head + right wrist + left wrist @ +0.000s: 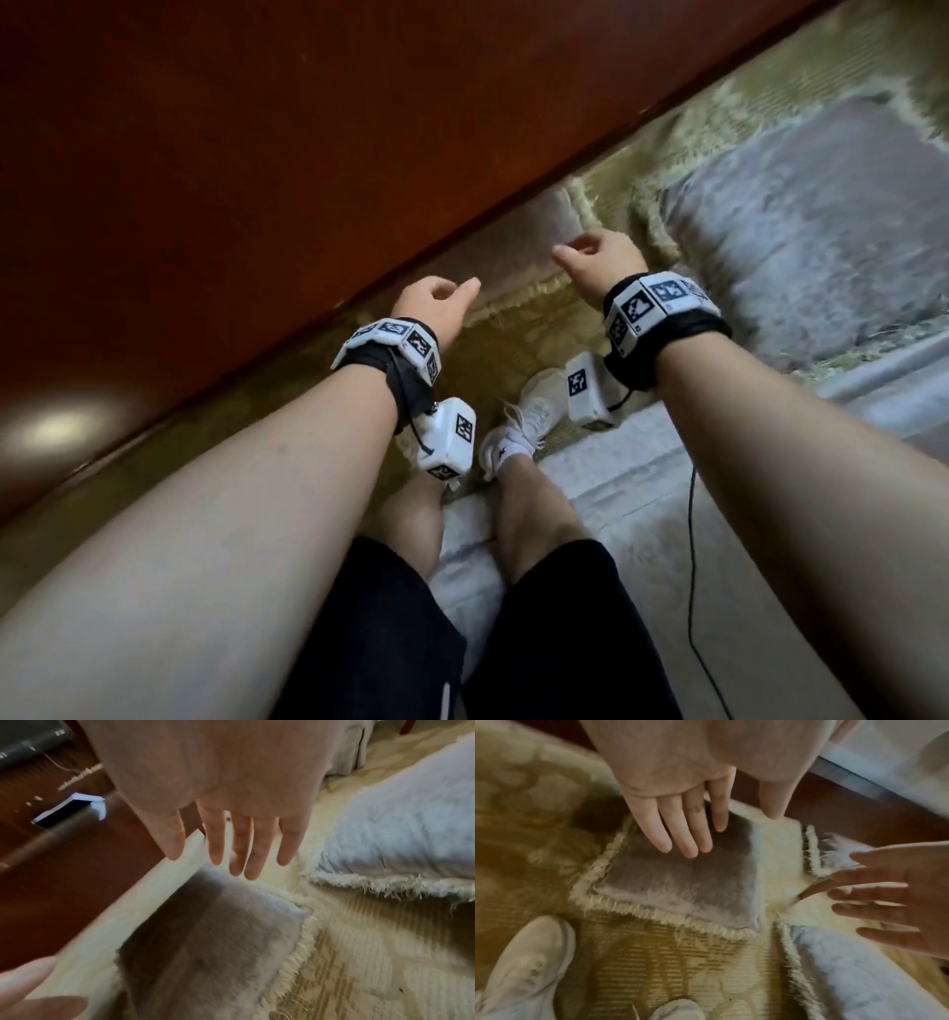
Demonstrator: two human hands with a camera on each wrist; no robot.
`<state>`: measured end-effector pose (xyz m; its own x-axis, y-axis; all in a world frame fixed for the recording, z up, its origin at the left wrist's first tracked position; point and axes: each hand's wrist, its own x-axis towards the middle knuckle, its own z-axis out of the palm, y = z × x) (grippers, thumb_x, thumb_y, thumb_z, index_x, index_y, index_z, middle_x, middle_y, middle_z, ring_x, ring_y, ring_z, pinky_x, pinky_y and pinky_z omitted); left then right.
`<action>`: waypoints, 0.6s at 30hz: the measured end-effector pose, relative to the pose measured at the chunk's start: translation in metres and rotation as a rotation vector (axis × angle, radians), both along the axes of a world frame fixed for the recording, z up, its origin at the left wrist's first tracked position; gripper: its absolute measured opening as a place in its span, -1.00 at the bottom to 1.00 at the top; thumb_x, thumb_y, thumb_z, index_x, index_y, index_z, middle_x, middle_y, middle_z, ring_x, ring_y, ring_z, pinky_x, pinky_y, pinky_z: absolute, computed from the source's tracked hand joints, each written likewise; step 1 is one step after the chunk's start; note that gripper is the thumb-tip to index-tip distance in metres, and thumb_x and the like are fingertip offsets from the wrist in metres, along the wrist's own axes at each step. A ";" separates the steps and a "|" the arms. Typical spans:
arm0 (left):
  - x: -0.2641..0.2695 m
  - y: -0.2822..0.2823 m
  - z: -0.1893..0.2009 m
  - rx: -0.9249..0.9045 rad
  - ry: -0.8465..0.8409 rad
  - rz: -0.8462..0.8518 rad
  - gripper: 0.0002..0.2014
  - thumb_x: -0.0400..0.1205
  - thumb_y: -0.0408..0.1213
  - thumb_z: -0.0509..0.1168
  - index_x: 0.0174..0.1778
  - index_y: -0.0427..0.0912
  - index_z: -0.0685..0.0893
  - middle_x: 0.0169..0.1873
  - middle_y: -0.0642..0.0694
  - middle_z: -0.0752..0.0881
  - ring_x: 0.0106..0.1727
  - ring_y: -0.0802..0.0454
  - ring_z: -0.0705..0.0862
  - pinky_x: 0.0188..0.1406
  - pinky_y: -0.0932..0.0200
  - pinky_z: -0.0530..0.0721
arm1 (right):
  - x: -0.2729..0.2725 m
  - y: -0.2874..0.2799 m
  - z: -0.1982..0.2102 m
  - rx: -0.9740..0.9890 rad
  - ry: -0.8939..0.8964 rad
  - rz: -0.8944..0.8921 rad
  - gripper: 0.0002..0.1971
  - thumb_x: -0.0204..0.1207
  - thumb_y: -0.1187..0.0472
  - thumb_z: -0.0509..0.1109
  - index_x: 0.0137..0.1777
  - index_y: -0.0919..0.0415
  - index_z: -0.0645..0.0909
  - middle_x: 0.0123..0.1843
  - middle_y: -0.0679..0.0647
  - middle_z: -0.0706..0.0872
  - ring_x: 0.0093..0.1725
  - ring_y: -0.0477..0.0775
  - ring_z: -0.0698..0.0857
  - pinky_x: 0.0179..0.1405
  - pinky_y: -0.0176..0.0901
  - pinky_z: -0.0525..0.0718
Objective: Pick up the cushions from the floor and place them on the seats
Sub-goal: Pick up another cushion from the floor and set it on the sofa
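A grey furry cushion [680,886] with a cream fringe lies on the patterned rug, right against a red-brown wooden surface; it also shows in the right wrist view [205,933] and the head view [534,241]. My left hand [680,837] stretches over its far part with fingers straight, holding nothing. My right hand [231,854] reaches toward the cushion's far corner, fingers straight and spread. A second, paler grey cushion [821,221] lies on the rug to the right [398,831]. In the head view, the left hand [436,303] and right hand [595,257] are close together.
The red-brown wooden surface [257,154] fills the upper left. A gold-green patterned rug [667,963] covers the floor. My white shoes [526,963] stand just before the cushion. A thin black cable [693,565] hangs at the right. A small black and white object [69,809] lies on the wood.
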<state>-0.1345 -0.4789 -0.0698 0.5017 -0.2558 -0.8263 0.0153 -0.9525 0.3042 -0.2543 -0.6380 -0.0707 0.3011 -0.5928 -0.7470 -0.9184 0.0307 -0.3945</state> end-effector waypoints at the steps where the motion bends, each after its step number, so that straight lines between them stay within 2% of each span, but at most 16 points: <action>1: -0.001 0.008 -0.036 0.058 0.016 0.022 -0.37 0.61 0.27 0.24 0.38 -0.17 0.61 0.29 -0.12 0.68 0.34 -0.19 0.63 0.40 -0.07 0.55 | -0.002 0.002 -0.036 0.004 0.026 0.004 -0.60 0.55 -0.05 0.37 0.25 0.21 0.66 0.14 0.11 0.76 0.14 0.14 0.70 0.19 -0.06 0.63; 3: -0.002 0.024 -0.097 0.169 0.056 0.028 -0.30 0.69 0.24 0.10 0.51 -0.29 0.46 0.35 -0.18 0.57 0.43 -0.24 0.53 0.47 -0.05 0.44 | -0.005 0.002 -0.102 0.028 0.069 -0.005 -0.58 0.53 -0.06 0.38 0.25 0.21 0.63 0.05 0.09 0.72 0.04 0.13 0.67 0.05 -0.12 0.59; 4: 0.001 0.035 -0.132 0.175 0.052 0.044 -0.29 0.70 0.25 0.05 0.56 -0.28 0.42 0.42 -0.24 0.53 0.46 -0.24 0.50 0.48 -0.04 0.41 | -0.007 0.000 -0.131 0.044 0.104 0.009 -0.60 0.53 -0.07 0.36 0.24 0.18 0.62 0.08 0.09 0.70 0.06 0.14 0.66 0.04 -0.13 0.56; 5: 0.004 0.047 -0.171 0.169 0.031 0.059 -0.23 0.66 0.33 0.03 0.58 -0.24 0.42 0.47 -0.25 0.52 0.49 -0.22 0.48 0.49 -0.03 0.41 | -0.010 -0.004 -0.159 0.041 0.140 0.024 -0.56 0.55 -0.10 0.34 0.30 0.16 0.61 0.19 0.13 0.70 0.14 0.17 0.66 0.08 -0.14 0.54; 7: 0.009 0.061 -0.230 0.162 -0.021 0.062 0.02 0.41 0.61 0.00 0.57 -0.12 0.45 0.53 -0.19 0.49 0.54 -0.18 0.46 0.52 -0.04 0.40 | -0.010 -0.016 -0.208 0.003 0.177 0.029 -0.45 0.55 -0.15 0.32 0.44 0.16 0.51 0.42 0.17 0.59 0.32 0.21 0.60 0.14 -0.14 0.49; 8: 0.011 0.061 -0.240 0.172 -0.037 0.082 -0.01 0.43 0.58 0.03 0.59 -0.11 0.43 0.55 -0.20 0.47 0.56 -0.19 0.44 0.54 -0.05 0.38 | -0.008 -0.019 -0.225 -0.014 0.174 -0.003 -0.39 0.53 -0.17 0.34 0.49 0.14 0.44 0.47 0.17 0.54 0.35 0.19 0.59 0.14 -0.13 0.52; 10: 0.021 0.053 -0.241 0.169 -0.093 0.121 -0.33 0.72 0.14 0.14 0.64 -0.25 0.32 0.60 -0.27 0.36 0.60 -0.24 0.35 0.54 -0.02 0.30 | 0.003 -0.024 -0.254 -0.079 0.139 -0.046 -0.23 0.42 -0.28 0.38 0.55 0.11 0.35 0.47 0.17 0.51 0.35 0.20 0.59 0.19 -0.04 0.60; 11: 0.027 0.055 -0.253 0.153 -0.085 0.184 -0.38 0.76 0.05 0.13 0.66 -0.25 0.26 0.62 -0.26 0.31 0.62 -0.23 0.32 0.51 0.04 0.27 | 0.011 -0.027 -0.265 -0.122 0.125 -0.041 -0.14 0.33 -0.36 0.36 0.56 0.11 0.34 0.46 0.17 0.52 0.35 0.22 0.59 0.24 0.05 0.61; 13: 0.030 0.040 -0.225 0.197 -0.081 0.293 -0.29 0.73 0.17 0.12 0.70 -0.14 0.13 0.67 -0.17 0.23 0.63 -0.16 0.27 0.44 0.14 0.23 | 0.027 -0.034 -0.283 -0.210 0.129 -0.003 -0.02 0.25 -0.47 0.31 0.59 0.10 0.28 0.51 0.17 0.48 0.44 0.23 0.52 0.39 0.12 0.54; 15: 0.048 0.061 -0.281 0.190 -0.142 0.395 -0.17 0.64 0.29 0.18 0.72 -0.07 0.07 0.69 -0.12 0.18 0.64 -0.14 0.25 0.51 0.07 0.22 | 0.037 -0.043 -0.299 -0.217 0.148 -0.023 0.07 0.30 -0.49 0.31 0.67 0.12 0.06 0.64 0.15 0.30 0.59 0.19 0.34 0.54 0.02 0.36; 17: 0.056 0.064 -0.296 0.122 -0.142 0.487 -0.06 0.51 0.38 0.28 0.71 -0.04 0.14 0.66 -0.08 0.25 0.62 -0.14 0.30 0.56 0.01 0.25 | 0.037 -0.055 -0.316 -0.169 0.134 -0.059 0.13 0.31 -0.50 0.30 0.70 0.12 -0.07 0.69 0.15 0.21 0.62 0.19 0.29 0.52 -0.03 0.35; 18: 0.058 0.062 -0.303 0.089 -0.150 0.516 -0.01 0.46 0.39 0.32 0.71 -0.04 0.14 0.65 -0.08 0.27 0.61 -0.13 0.32 0.57 0.00 0.27 | 0.035 -0.059 -0.322 -0.136 0.130 -0.075 0.14 0.30 -0.51 0.30 0.70 0.13 -0.08 0.68 0.16 0.23 0.60 0.21 0.33 0.46 -0.04 0.39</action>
<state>-0.0766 -0.4170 -0.3727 0.6579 0.1232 -0.7430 0.4505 -0.8549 0.2572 -0.2195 -0.6973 -0.3924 0.1584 -0.7079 -0.6883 -0.9589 0.0559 -0.2781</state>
